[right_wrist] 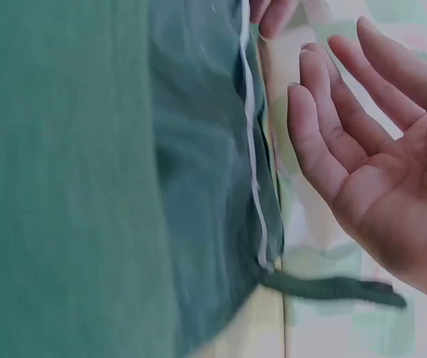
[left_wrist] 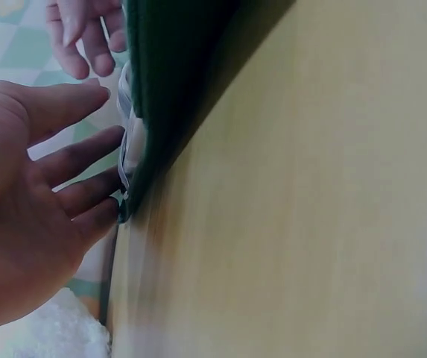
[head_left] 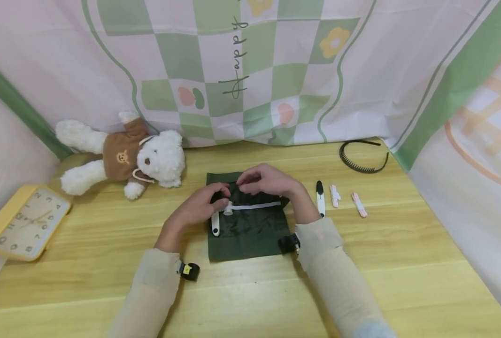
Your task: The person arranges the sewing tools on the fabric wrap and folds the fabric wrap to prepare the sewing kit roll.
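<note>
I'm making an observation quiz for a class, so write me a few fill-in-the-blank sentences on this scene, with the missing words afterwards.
In the head view, the left hand and right hand overlap a dark ____ fabric piece.
The narrow strip on it is ____.
Of both hands, the ____ one is nearer the toothed headband.
The curtain bears the word "____".
Missing words: green; white; right; Happy.

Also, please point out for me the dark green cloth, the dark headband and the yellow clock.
Dark green cloth (head_left: 250, 224): head view, below the white strip.
Dark headband (head_left: 353, 165): head view, on the toothed curve.
Yellow clock (head_left: 31, 222): head view, on the dial.
</note>
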Demonstrator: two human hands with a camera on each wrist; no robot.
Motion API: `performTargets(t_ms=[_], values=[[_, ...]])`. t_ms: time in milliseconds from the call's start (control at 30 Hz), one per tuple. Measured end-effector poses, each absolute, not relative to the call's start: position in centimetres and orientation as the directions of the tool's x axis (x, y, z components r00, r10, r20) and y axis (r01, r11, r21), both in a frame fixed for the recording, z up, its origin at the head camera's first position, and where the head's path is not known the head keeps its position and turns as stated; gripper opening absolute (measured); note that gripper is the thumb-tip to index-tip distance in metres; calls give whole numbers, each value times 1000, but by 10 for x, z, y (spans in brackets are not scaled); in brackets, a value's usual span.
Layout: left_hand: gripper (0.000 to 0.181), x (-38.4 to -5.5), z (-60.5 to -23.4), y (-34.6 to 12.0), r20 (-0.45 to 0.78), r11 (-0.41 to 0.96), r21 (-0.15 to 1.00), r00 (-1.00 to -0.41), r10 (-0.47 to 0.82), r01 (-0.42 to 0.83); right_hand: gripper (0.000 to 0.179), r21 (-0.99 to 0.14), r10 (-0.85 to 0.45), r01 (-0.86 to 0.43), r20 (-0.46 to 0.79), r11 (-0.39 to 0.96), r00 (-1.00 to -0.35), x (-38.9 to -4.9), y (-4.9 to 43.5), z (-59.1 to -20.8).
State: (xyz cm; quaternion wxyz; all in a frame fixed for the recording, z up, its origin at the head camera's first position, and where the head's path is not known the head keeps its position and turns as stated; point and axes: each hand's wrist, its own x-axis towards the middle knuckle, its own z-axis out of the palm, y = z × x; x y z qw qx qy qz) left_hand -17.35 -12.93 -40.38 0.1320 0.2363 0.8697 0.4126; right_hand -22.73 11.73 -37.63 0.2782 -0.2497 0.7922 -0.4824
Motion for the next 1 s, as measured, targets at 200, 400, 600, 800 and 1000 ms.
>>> performTargets(t_ms=[200,400,600,800,1000], values=[[20,-173,-402,-127,-10,552,754,-834,552,356,36,-917,-611,-114,-159,382,-775,-226,139,-375],[24,-173,-400,-125,-27,570,737,-827,562,363,37,-929,-568,-108,-122,354,-814,-225,160,-373],[28,-177,-400,-120,-51,609,684,-807,589,401,37,-926,-504,-82,-125,369,-855,-224,179,-372],[36,-183,-402,-113,-59,621,631,-769,637,466,40,-933,-463,-53,-126,355,-877,-222,199,-371],[45,-183,-400,-112,-109,626,619,-738,666,474,45,-932,-397,-6,-149,363,-905,-220,222,-369]])
